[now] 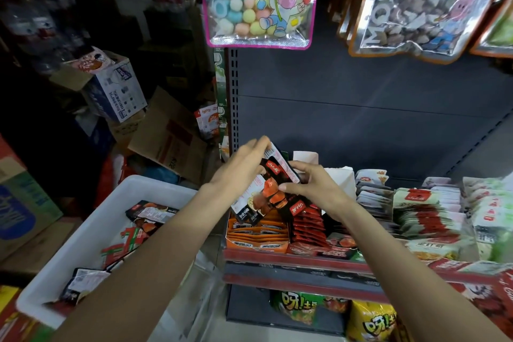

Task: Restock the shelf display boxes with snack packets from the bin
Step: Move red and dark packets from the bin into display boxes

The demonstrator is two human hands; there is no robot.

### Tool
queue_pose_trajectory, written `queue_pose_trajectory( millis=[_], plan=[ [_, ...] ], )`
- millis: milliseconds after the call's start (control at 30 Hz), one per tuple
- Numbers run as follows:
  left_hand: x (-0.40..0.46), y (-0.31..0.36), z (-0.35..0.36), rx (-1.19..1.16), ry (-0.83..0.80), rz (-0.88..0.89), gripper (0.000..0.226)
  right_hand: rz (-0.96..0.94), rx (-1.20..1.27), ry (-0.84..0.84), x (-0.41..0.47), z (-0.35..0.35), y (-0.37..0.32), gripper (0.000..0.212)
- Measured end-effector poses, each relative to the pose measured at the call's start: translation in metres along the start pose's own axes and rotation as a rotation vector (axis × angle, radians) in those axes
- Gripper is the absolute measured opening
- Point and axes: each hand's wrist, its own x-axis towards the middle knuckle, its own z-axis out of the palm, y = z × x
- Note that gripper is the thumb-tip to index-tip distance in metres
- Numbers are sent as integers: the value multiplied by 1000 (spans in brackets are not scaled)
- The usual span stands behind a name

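Both my hands hold a bunch of black-and-white snack packets (266, 189) with red crab pictures, above the shelf's left end. My left hand (244, 161) grips the bunch from the left and top. My right hand (311, 183) pinches it from the right. Directly below stand an orange display box (255, 239) and a box of red packets (308, 228). The white bin (91, 233) sits at lower left, under my left forearm, with several black and red-green packets inside.
More packet stacks (422, 214) fill the shelf to the right. A red shelf edge (291, 261) runs below the boxes. Candy bags (258, 0) hang overhead. Cardboard boxes (116, 89) pile up at the left. Yellow-green bags (372, 322) fill the lower shelf.
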Motion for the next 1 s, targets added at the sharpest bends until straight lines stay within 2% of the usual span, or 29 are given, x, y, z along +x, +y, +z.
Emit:
queue_pose_trajectory(
  millis=[100,200,267,367,433,467,567,633,700,767,833,900,933,1000],
  plan=[
    [-1,-2,4,-5,51,-2,38,-5,-47,-19,2,5,1,34],
    [-5,-5,17,-96,248,-8,52,4,-80,149,9,9,4,31],
    [-12,-11,27,8,315,50,60,58,41,283,13,9,4,28],
    [-24,-24,38,189,89,119,78,145,219,375,16,2,3,21],
    [-27,-33,42,306,-41,115,89,185,289,368,17,-4,4,22],
    [-27,-36,44,340,-54,118,89,198,307,360,17,-7,5,23],
    [-23,-34,43,323,5,101,81,235,324,318,19,-13,7,27],
    [-19,-32,38,277,44,72,84,288,307,217,18,-17,4,29],
    [-15,-37,35,230,74,39,77,324,267,77,16,-23,-2,29],
    [-13,-42,35,147,156,-60,58,320,89,-8,15,-30,-9,38],
    [-8,-42,28,-13,225,-243,39,220,-364,4,18,-38,-14,48],
    [-4,-42,21,-142,221,-357,33,94,-755,76,22,-43,-18,47],
    [-2,-41,16,-207,206,-374,32,58,-810,121,24,-43,-20,41],
    [-1,-42,11,-428,163,-382,28,12,-717,195,25,-39,-23,31]
  ],
)
